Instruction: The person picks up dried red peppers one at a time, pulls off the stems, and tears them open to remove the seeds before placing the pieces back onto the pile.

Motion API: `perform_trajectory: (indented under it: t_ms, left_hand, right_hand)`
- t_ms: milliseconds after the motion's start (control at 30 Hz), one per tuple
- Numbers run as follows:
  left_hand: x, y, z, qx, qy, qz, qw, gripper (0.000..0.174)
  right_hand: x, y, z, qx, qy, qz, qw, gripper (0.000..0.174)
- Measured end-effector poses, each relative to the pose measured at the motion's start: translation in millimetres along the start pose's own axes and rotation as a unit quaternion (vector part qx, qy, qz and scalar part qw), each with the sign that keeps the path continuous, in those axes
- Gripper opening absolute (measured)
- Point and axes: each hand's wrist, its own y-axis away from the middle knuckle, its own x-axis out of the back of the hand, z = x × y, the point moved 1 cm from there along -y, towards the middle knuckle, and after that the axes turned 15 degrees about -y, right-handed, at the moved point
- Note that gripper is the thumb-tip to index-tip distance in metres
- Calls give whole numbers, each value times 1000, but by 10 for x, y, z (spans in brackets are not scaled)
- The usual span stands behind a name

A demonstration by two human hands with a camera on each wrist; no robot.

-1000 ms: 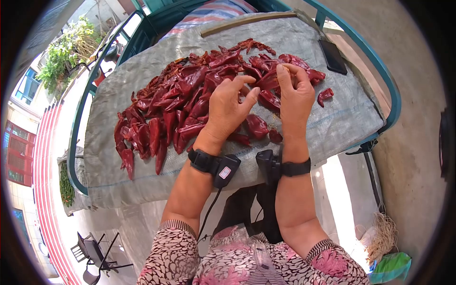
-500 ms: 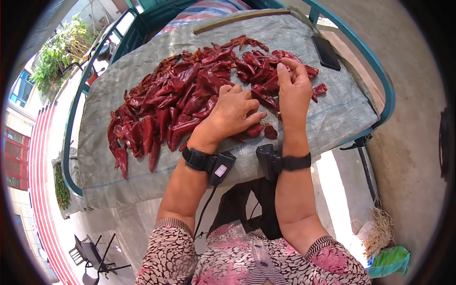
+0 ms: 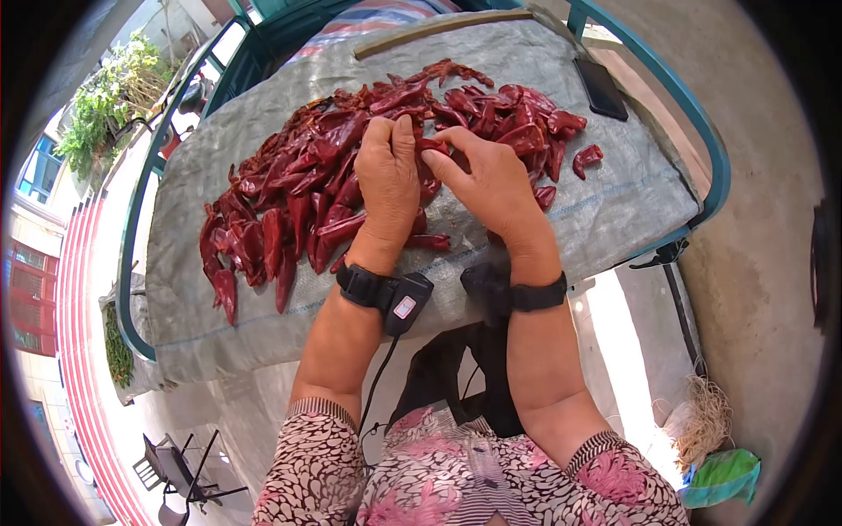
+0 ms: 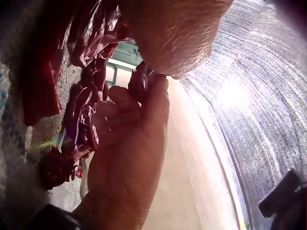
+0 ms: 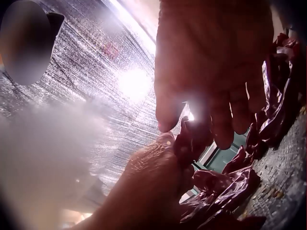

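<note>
A dark red pepper (image 3: 432, 146) is held between the two hands above the pile of red peppers (image 3: 307, 167). My left hand (image 3: 388, 188) pinches its left end, with the fingertips raised. The thumb and forefinger of my right hand (image 3: 500, 188) pinch the other end. In the left wrist view the pepper (image 4: 143, 82) sits at the right hand's (image 4: 127, 153) fingertips, and the left hand (image 4: 175, 36) hides part of it. In the right wrist view the pepper (image 5: 184, 143) shows between the right hand (image 5: 211, 62) and the left hand (image 5: 148, 177).
Peppers lie on a grey woven sheet (image 3: 631, 202) inside a teal rail (image 3: 712, 149). A smaller heap (image 3: 526, 118) is at the right, with one loose pepper (image 3: 587, 160) beside it. A black phone (image 3: 601, 90) and a wooden strip (image 3: 438, 33) lie further back.
My left hand has risen from the pile's near side and now grips a pepper. My right hand has come left from the right-hand heap, and both hands meet at that pepper.
</note>
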Motion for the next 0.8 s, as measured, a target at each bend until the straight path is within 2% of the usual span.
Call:
perform_trajectory:
  t_ms: [33, 133, 233, 300, 367, 400, 467, 500, 600, 633, 733, 800]
  left_hand:
    - [-1, 5, 4, 4, 19, -8, 1000, 25]
    - [-61, 5, 6, -33, 41, 40, 998, 24]
    - [-12, -31, 40, 2, 91, 36, 995, 19]
    - [106, -100, 110, -89, -55, -29, 994, 16]
    - [276, -181, 191, -197, -193, -103, 956, 13]
    - [332, -187, 205, -150, -132, -192, 961, 13]
    - [430, -172, 222, -53, -6, -358, 932, 13]
    - [462, -166, 238, -76, 20, -412, 908, 21]
    - [610, -146, 346, -129, -74, -536, 831, 31]
    - [635, -138, 375, -152, -95, -553, 814, 35]
    - [637, -89, 283, -252, -144, -530, 797, 32]
    - [561, -95, 186, -286, -169, -516, 790, 29]
  right_hand:
    - [-20, -12, 39, 26, 10, 19, 999, 35]
    - [17, -41, 41, 19, -37, 90, 995, 36]
    - [92, -78, 19, -51, -42, 117, 991, 39]
    - [112, -85, 20, -79, -63, 126, 987, 43]
    - [84, -105, 71, -42, -89, 181, 979, 44]
    - [73, -117, 69, -23, -101, 206, 973, 44]
    - [90, -125, 49, -22, -142, 219, 965, 34]
    - [98, -128, 55, -30, -163, 214, 963, 32]
    - [105, -138, 64, -42, -170, 203, 963, 26]
    - [103, -126, 64, -46, -163, 198, 965, 24]
    - [88, -118, 45, -23, -190, 205, 960, 23]
    - [94, -121, 58, -39, -177, 192, 965, 22]
